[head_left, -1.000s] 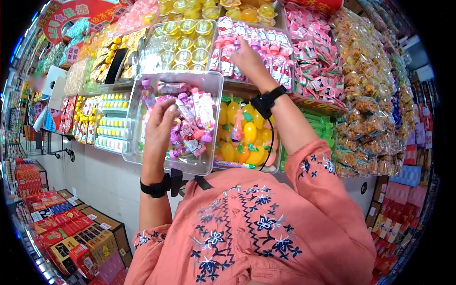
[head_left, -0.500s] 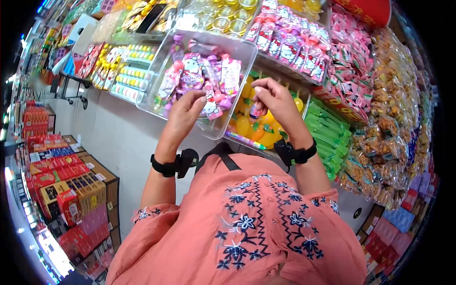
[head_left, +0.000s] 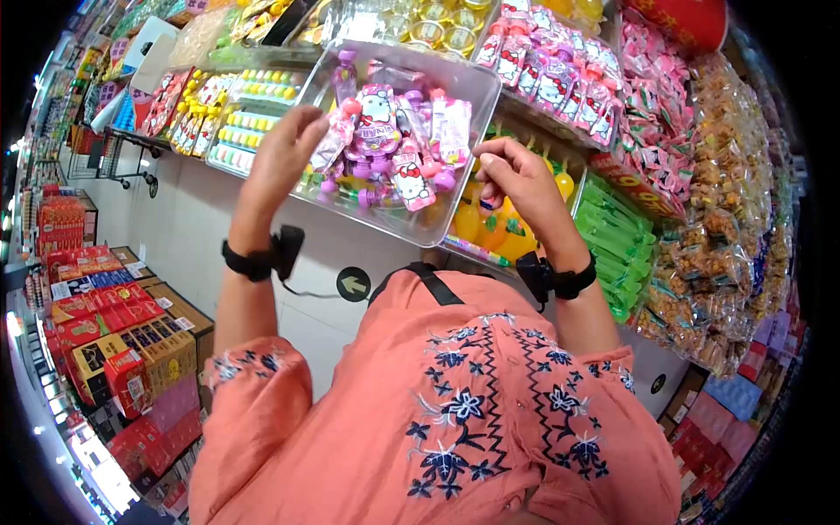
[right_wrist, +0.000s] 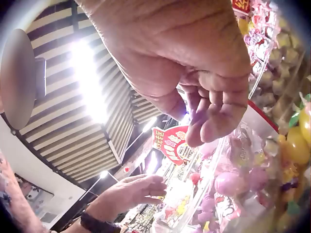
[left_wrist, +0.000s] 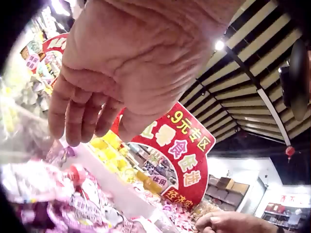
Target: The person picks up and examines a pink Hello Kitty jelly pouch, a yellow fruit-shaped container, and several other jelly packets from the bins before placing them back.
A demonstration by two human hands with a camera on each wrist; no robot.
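Right now my left hand (head_left: 282,157) hangs over the left side of the clear bin (head_left: 376,224), palm down, its fingers almost straight and slightly bent at the tips, with nothing in its grip. The left wrist view shows those fingers side by side, above the pink and purple kitty pouches (head_left: 411,181) that lie jumbled in the bin. Some of these have round purple caps and others pink ones, and they tilt every which way across one another.

My right hand (head_left: 528,188) is just beyond the bin's right edge, above the yellow mango-shaped pieces (head_left: 468,225). Its fingers are curled in, the thumb close to them. A small dark blue bit shows just under the fingertips, but I can't tell what it is, or whether I'm pinching anything. A multicoloured striped tube (head_left: 477,250) lies along the near edge of the mango-shaped pieces.

To the right of those sit long bright green packs (head_left: 612,241). Behind the bin are clear cups with yellow contents (head_left: 427,33), and to their right more kitty packs (head_left: 556,83) fill another tray. I wear a black band on each wrist, the left band (head_left: 247,262) and the right band (head_left: 576,280), over a coral sleeve (head_left: 262,385) with dark blue embroidery
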